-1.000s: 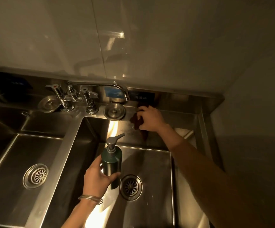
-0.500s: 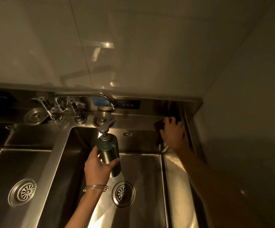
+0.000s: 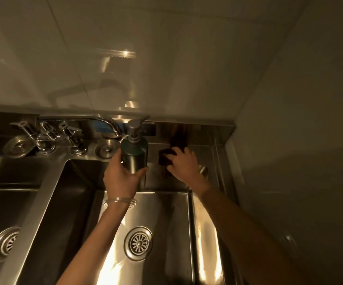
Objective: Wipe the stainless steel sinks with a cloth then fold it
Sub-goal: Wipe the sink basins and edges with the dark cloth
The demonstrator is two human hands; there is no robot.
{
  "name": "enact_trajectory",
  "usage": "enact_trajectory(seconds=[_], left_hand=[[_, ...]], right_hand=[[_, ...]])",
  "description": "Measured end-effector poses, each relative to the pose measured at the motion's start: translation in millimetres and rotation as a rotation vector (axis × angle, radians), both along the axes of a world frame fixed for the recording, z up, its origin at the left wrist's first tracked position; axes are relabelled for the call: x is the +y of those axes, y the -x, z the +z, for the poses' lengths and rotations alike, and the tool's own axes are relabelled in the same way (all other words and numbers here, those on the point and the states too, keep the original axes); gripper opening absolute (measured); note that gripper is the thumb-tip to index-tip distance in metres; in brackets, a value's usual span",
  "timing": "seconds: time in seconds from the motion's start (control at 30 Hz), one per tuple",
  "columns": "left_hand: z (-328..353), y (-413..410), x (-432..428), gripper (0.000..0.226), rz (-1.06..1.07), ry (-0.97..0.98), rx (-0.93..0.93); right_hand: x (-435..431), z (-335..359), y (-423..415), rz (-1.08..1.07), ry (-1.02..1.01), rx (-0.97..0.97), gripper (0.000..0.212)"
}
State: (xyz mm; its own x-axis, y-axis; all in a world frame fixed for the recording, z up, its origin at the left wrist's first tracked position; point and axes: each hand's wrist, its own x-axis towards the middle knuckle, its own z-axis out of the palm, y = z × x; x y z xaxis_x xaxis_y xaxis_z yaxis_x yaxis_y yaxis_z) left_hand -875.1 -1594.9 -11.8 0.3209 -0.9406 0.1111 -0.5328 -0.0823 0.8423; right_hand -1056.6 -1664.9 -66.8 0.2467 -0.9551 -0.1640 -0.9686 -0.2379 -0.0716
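Note:
My right hand (image 3: 184, 165) holds a dark cloth (image 3: 165, 158) and presses it onto the steel back ledge behind the right sink (image 3: 166, 223), fingers over it and thumb at its near edge. Part of the cloth is hidden under the hand. My left hand (image 3: 123, 177), with a bangle on the wrist, grips a dark green pump soap bottle (image 3: 134, 153) upright in the air, above the back of that sink and just left of the cloth. The left sink (image 3: 2, 212) lies at the lower left.
A chrome tap (image 3: 104, 121) with lever handles stands on the ledge left of the bottle, with round drain plugs (image 3: 107, 150) lying beside it. Each basin has a round drain strainer (image 3: 138, 242). A tiled wall rises behind and a plain wall closes the right side.
My right hand has slid the cloth left along the back ledge, away from the right corner. My left hand has lifted the bottle higher and further back, close to the tap.

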Motion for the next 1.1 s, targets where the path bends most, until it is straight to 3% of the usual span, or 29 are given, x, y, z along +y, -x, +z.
enact_trajectory(seconds=[0.17,0.4,0.47,0.57,0.7,0.87,0.97,1.1], left_hand=[[22,33,-32,0.073,-0.084,0.072,0.055],[33,55,-74,0.076,-0.143,0.058,0.156],[31,57,-84,0.076,-0.145,0.039,0.159],[25,61,-93,0.074,-0.142,0.012,0.146],[19,65,-99,0.073,-0.144,-0.017,0.108],[18,69,-100,0.073,-0.17,-0.025,0.076],[16,70,-99,0.071,-0.175,-0.013,0.056],[11,63,-100,0.079,-0.188,-0.031,-0.117]], right_hand=[[14,1,71,-0.179,-0.044,0.022,0.049],[48,-13,76,-0.205,-0.13,0.056,0.045],[72,-18,79,-0.181,-0.053,0.014,0.045],[98,-21,81,-0.202,0.034,-0.155,0.055],[106,-18,80,-0.217,-0.055,-0.108,0.068],[111,-15,77,-0.25,-0.001,-0.155,0.061],[113,-17,76,-0.214,0.111,-0.149,0.041],[115,-20,76,-0.228,0.178,-0.157,0.035]])
